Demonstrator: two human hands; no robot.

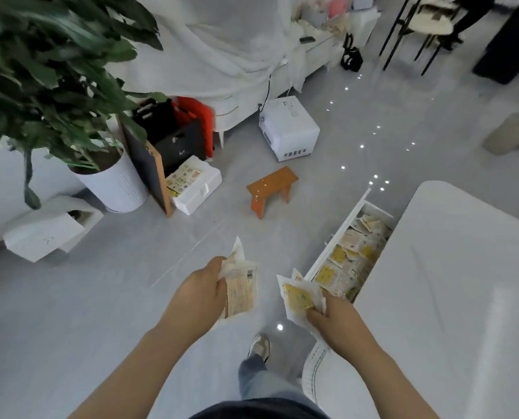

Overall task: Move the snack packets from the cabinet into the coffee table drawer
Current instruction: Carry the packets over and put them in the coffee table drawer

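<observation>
My left hand (202, 288) grips a small stack of pale snack packets (240, 290) over the floor, left of the drawer. A yellow-and-white snack packet (297, 297) is held by my right hand (337, 320) just beside the near end of the open coffee table drawer (337, 237). The drawer is pulled out from the white coffee table (451, 282) and holds several yellow and cream packets (353, 252). The cabinet is not in view.
A small orange stool (270, 187) stands on the floor ahead. A white appliance box (288, 128), a foam box (196, 184), dark and red bags (176, 128), a potted plant (113, 179) and a white paper bag (45, 231) line the far and left sides.
</observation>
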